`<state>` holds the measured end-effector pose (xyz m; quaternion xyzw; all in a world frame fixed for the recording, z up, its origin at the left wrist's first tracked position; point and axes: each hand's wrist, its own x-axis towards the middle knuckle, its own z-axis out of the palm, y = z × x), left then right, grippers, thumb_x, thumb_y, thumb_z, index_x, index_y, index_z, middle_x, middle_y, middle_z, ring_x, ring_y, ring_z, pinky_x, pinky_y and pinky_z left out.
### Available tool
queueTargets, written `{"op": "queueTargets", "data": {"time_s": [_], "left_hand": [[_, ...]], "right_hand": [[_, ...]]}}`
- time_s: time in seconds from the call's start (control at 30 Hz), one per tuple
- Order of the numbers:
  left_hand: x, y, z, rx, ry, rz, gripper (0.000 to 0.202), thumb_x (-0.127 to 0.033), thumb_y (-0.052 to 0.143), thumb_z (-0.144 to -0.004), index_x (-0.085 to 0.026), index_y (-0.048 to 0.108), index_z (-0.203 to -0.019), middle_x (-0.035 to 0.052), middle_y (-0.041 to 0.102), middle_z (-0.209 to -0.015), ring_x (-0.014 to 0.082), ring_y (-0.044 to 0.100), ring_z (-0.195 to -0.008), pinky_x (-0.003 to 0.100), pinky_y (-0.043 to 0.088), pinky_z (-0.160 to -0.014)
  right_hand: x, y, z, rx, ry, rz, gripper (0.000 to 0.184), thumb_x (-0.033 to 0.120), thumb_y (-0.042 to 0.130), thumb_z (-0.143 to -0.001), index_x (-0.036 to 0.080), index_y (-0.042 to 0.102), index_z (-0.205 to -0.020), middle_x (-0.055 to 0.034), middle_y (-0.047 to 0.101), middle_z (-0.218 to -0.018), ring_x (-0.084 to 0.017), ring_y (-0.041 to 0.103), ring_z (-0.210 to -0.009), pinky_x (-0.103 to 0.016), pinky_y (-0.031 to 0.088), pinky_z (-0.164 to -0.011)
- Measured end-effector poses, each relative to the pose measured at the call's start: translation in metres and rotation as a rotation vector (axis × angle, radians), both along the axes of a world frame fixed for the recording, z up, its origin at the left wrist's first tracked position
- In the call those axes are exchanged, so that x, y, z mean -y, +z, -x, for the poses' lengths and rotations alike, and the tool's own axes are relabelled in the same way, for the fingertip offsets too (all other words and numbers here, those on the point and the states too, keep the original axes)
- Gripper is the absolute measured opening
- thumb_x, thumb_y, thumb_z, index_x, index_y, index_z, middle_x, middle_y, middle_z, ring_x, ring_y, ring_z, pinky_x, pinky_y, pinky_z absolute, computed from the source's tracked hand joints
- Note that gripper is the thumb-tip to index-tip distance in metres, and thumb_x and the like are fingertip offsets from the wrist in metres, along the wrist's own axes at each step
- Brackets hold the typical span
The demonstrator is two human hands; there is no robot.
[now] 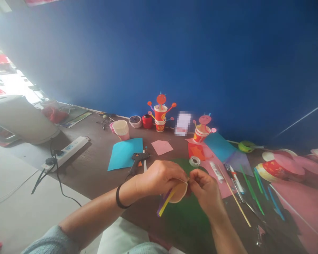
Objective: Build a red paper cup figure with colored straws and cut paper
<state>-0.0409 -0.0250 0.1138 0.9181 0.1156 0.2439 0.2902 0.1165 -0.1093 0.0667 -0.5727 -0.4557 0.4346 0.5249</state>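
Note:
My left hand [163, 176] is closed around a paper cup [179, 193], which lies tilted with its open mouth toward me. A yellow straw [166, 204] and a purple one stick out of the cup's mouth, down and to the left. At the cup's far right side, the fingers of my right hand [202, 187] are pinched together. What sits between those fingertips is too small to make out. Both hands are above a dark green sheet [188, 218]. Just beyond my left hand lies a black glue gun [138, 161].
Cup figures with paper-disc heads [161, 112] stand along the blue wall. Stacked paper cups [121, 129], blue paper [125, 151] and a tape roll [194, 161] lie ahead. Pens, straws [250, 187] and a wooden stick are on the right; a power strip [69, 151] is on the left.

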Motion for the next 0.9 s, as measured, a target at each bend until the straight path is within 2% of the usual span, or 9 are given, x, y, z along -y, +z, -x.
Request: {"op": "queueTargets", "data": {"time_s": [0.13,0.23,0.3,0.4,0.53,0.67,0.8,0.9], "left_hand": [[-0.001,-0.002,0.001,0.039,0.086,0.086,0.020,-0.012,0.049,-0.083,-0.016,0.068,-0.085,0.0054,0.071,-0.089,0.0141,0.065,-0.082,0.024,0.049,-0.077],[-0.003,-0.005,0.001,0.020,0.167,0.197,0.015,-0.016,0.053,-0.083,-0.016,0.068,-0.086,0.0041,0.070,-0.086,0.0127,0.064,-0.080,0.022,0.049,-0.075],[-0.004,-0.007,0.000,0.029,0.158,0.189,0.014,-0.017,0.054,-0.082,-0.016,0.068,-0.086,0.0048,0.069,-0.089,0.0133,0.063,-0.084,0.022,0.048,-0.078],[-0.004,-0.008,-0.002,0.024,0.125,0.089,0.016,-0.015,0.054,-0.081,-0.016,0.068,-0.088,0.0060,0.068,-0.094,0.0147,0.062,-0.090,0.024,0.047,-0.081],[-0.003,-0.007,-0.005,-0.076,0.131,0.036,0.018,-0.015,0.050,-0.083,-0.016,0.067,-0.090,0.0031,0.068,-0.086,0.0128,0.062,-0.080,0.022,0.046,-0.075],[-0.002,-0.011,-0.005,-0.169,0.129,0.089,0.016,-0.018,0.050,-0.085,-0.016,0.065,-0.090,0.0005,0.069,-0.077,0.0100,0.061,-0.066,0.018,0.044,-0.062],[-0.002,-0.015,-0.003,-0.076,0.121,0.018,0.019,-0.016,0.049,-0.085,-0.016,0.066,-0.092,0.0045,0.069,-0.087,0.0127,0.063,-0.079,0.020,0.046,-0.074],[-0.003,-0.013,-0.001,-0.038,0.068,-0.046,0.021,-0.015,0.046,-0.086,-0.015,0.066,-0.091,0.0069,0.068,-0.091,0.0141,0.063,-0.085,0.022,0.047,-0.077]], "right_hand": [[-0.003,-0.001,-0.003,-0.264,0.062,0.006,0.017,0.028,0.059,-0.078,0.020,0.049,-0.069,0.0066,0.053,-0.048,-0.009,0.050,-0.043,-0.020,0.039,-0.044],[-0.005,0.003,-0.005,-0.317,0.076,0.021,0.017,0.034,0.061,-0.078,0.019,0.053,-0.080,0.0058,0.055,-0.054,-0.010,0.051,-0.047,-0.021,0.040,-0.047],[-0.005,0.007,-0.007,-0.257,0.103,0.041,0.020,0.036,0.062,-0.078,0.019,0.054,-0.082,0.0054,0.054,-0.057,-0.010,0.050,-0.047,-0.022,0.040,-0.047],[-0.006,0.009,-0.011,-0.114,0.157,0.054,0.021,0.036,0.061,-0.079,0.018,0.052,-0.074,0.0055,0.051,-0.056,-0.009,0.048,-0.048,-0.021,0.037,-0.047],[-0.005,0.008,-0.015,-0.027,0.212,0.081,0.023,0.039,0.053,-0.085,0.019,0.050,-0.073,0.0077,0.044,-0.050,-0.008,0.041,-0.045,-0.020,0.030,-0.044],[-0.004,0.012,-0.020,0.046,0.152,0.066,0.028,0.044,0.048,-0.088,0.020,0.048,-0.073,0.0079,0.041,-0.049,-0.008,0.039,-0.045,-0.021,0.029,-0.045],[-0.003,0.015,-0.026,0.066,0.096,0.079,0.032,0.045,0.047,-0.088,0.020,0.046,-0.068,0.0067,0.043,-0.054,-0.009,0.043,-0.047,-0.021,0.031,-0.046],[-0.002,0.014,-0.025,0.101,0.187,0.108,0.034,0.047,0.046,-0.088,0.020,0.046,-0.068,0.0069,0.038,-0.054,-0.009,0.039,-0.047,-0.021,0.028,-0.044]]}}
